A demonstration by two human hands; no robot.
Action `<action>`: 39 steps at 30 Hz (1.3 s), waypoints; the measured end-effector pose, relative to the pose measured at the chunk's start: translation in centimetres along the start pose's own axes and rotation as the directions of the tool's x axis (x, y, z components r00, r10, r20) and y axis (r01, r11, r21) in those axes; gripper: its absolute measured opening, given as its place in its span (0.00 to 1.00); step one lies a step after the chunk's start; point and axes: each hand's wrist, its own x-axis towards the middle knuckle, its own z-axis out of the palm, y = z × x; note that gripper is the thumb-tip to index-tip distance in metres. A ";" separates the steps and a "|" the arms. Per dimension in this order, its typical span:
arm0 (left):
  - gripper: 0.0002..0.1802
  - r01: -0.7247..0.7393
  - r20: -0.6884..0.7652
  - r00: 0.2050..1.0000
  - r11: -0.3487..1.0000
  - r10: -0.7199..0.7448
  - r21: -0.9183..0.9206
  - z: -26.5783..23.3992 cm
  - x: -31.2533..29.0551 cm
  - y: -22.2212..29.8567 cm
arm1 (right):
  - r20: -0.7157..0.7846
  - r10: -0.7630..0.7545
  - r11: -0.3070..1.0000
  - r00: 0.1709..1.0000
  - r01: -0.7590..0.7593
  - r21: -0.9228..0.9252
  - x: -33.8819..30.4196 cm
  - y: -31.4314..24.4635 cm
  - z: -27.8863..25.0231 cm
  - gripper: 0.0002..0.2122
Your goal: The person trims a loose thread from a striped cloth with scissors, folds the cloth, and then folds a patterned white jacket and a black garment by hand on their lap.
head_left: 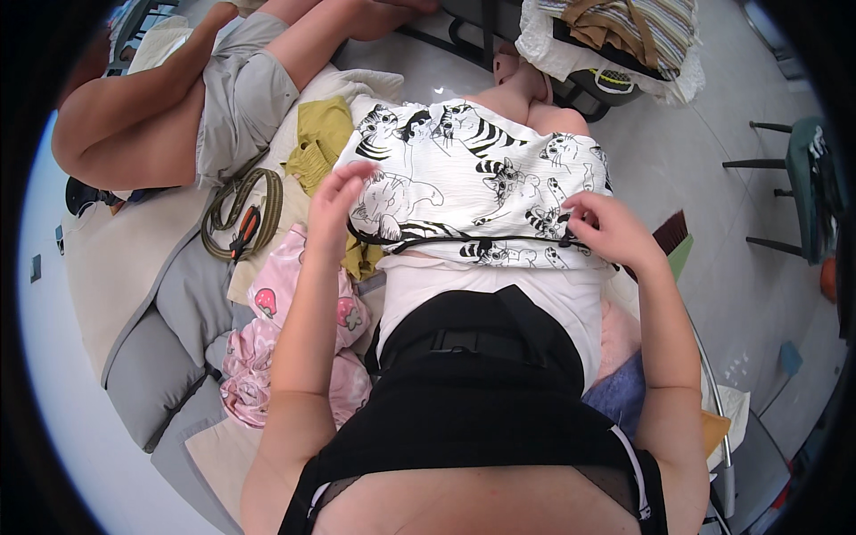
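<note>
A white cloth piece (pixel 464 187) with black line drawings of cats lies across my lap, creased in places. A dark strip, perhaps a zip or trim, runs along its near side. My left hand (pixel 337 207) is raised at the cloth's left edge; its fingers are loosely bent and apart, holding nothing. At the right end of the dark strip is my right hand (pixel 606 227). Its fingers and thumb curl together on the cat-print cloth beside a small black piece (pixel 565 241), whose kind I cannot make out.
Pink strawberry-print fabric (pixel 267 334) and an olive garment (pixel 319 143) lie on the sofa to my left, with a coiled strap (pixel 267 214). Another person (pixel 134 134) sits beyond. At the far right stand a green chair (pixel 802 187) and a stack of folded cloths (pixel 615 36).
</note>
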 end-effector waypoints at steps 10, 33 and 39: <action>0.41 0.081 -0.366 0.879 0.660 0.306 0.747 -1.0 2.6 -5.3 | -0.572 -0.243 0.961 0.783 0.112 -0.253 3.4 5.4 1.2 0.18; 0.20 -0.412 -0.288 0.870 0.911 0.400 0.019 0.2 4.8 0.0 | -0.677 0.547 0.595 0.492 0.341 0.728 5.9 19.2 2.9 0.09; 0.24 -0.077 -0.126 0.964 0.698 0.234 0.712 -1.2 7.7 -5.6 | -0.709 0.554 0.712 0.436 0.192 0.675 6.0 22.4 5.6 0.10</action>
